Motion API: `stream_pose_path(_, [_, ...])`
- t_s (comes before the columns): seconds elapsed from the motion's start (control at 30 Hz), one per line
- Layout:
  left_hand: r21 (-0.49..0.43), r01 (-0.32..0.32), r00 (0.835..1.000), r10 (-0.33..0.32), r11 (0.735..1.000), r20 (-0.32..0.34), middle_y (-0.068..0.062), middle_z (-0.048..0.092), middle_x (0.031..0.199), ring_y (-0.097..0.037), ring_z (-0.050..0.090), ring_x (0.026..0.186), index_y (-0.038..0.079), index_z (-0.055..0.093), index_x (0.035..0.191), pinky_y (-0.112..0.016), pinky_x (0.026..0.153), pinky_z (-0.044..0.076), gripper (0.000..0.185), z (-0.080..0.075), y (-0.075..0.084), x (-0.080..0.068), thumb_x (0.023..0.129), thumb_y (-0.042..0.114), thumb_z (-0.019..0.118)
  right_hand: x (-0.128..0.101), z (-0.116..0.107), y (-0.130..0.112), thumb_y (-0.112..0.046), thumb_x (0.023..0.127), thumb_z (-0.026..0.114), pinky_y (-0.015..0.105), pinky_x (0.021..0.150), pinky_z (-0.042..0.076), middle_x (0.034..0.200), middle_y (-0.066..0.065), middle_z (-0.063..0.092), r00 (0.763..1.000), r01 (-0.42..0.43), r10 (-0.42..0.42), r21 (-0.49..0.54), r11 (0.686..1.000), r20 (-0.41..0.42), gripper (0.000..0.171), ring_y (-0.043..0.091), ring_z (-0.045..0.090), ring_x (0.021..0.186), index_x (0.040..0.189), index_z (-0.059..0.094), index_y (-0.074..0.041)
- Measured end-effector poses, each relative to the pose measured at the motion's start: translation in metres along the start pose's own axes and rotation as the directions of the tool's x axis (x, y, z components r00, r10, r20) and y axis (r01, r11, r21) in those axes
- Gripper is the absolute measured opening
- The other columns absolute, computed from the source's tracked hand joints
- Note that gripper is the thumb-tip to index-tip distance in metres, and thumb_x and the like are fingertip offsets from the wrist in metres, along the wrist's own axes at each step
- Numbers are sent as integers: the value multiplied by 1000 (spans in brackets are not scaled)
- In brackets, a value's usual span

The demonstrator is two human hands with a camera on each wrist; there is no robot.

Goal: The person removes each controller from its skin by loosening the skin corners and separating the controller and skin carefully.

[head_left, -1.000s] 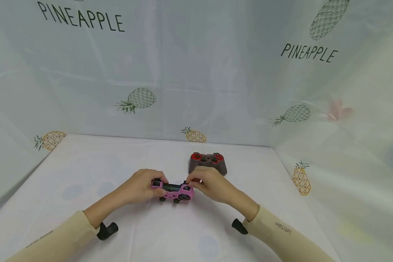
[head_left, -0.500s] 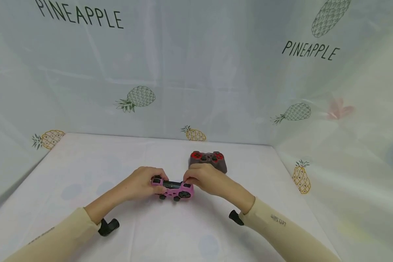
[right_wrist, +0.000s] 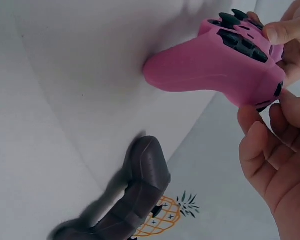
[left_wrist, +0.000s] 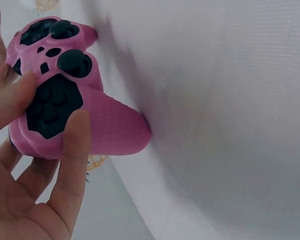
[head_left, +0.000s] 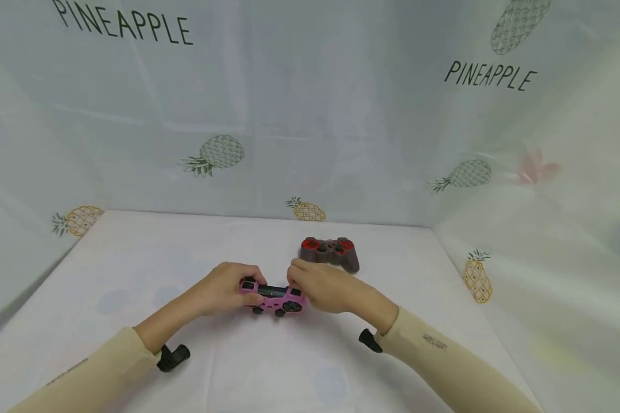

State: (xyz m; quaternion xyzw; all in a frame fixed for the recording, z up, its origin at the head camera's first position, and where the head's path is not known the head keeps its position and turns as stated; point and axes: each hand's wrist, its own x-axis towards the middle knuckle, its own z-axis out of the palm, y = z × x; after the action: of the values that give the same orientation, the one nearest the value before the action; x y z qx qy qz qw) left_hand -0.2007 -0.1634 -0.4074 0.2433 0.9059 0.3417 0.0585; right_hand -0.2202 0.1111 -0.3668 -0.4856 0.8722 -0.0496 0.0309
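A pink-covered game controller [head_left: 289, 298] with black thumbsticks and buttons is tilted on its handles, its top edge upward. My left hand [head_left: 222, 289] grips its left end, thumb on the near side and fingers behind. At the right end, my right hand [head_left: 322, 285] pinches the upper corner by the shoulder buttons with curled fingers. Seen from the right wrist, the right fingertips [right_wrist: 250, 120] lie right at that corner's edge, and one pink handle [right_wrist: 185, 67] points down to the table. The fingers behind the controller are partly hidden in the head view.
Behind my right hand lies a dark grey game controller [head_left: 347, 258] with red button areas. White cloth covers the table [head_left: 268, 367]. A pineapple-print curtain [head_left: 341, 115] rises along the table's back edge and right side.
My right hand has shifted slightly left along the controller's top edge, its fingers curling closer together. More of the dark grey controller shows. My left hand keeps its grip.
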Motion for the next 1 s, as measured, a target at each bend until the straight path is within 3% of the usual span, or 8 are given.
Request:
stream_pose_path(0.33, [27,12,1000,-12,1000,-11,12,66,78,-10,50,68,24,76,104,-29,63,41,19,-3,6,4,89,29,87,-26,12,10,-8,108,60,23,76,48,98,-6,52,996,19,-13,79,997,-83,5,9,51,83,107,58,-13])
stream_pose_path(0.7, [35,39,999,-39,999,-25,11,63,77,-11,51,70,28,76,105,-29,65,41,21,0,-1,2,88,32,89,-33,23,18,-5,107,62,22,83,49,98,-5,53,982,127,-114,76,989,-151,5,8,52,90,107,61,-10])
stream_pose_path(0.9, [24,32,999,-32,999,-31,11,63,75,-10,51,68,27,76,103,-28,62,42,21,-1,0,1,87,29,89,-31,37,18,-5,105,66,21,83,52,102,-4,60,965,98,-76,75,992,-251,8,7,58,91,107,61,-12])
stream_pose_path(1.0, [20,19,999,-18,1000,-27,12,64,75,-9,50,66,25,76,103,-27,62,41,21,0,1,1,87,28,89,-31,41,16,-4,104,67,21,82,52,101,-5,60,957,75,-37,122,990,-287,11,6,58,89,106,61,-12])
